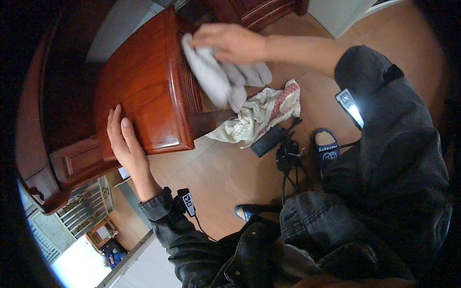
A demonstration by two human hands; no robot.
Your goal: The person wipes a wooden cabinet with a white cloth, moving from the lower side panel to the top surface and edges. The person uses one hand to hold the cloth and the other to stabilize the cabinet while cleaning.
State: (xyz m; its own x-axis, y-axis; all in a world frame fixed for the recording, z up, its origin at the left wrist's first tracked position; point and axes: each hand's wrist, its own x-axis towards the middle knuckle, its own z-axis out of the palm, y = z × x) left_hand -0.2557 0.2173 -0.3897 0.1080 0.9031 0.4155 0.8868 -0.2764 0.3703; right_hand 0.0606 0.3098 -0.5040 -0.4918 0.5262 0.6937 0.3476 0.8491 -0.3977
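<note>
My left hand rests with fingers extended on the polished reddish-brown wooden seat, near its lower left edge, and holds nothing. At the seat's carved right side, my right hand grips a whitish cloth; the hand is blurred. Folds of this cloth hang down beside the wood. Below it, a cream towel with a red patterned band lies crumpled on the tiled floor, partly behind a dark wooden leg.
A black box-like device and bundled black cables lie on the floor near my slippered feet. More carved wooden furniture stands at the left and at the top. A person is far off at lower left.
</note>
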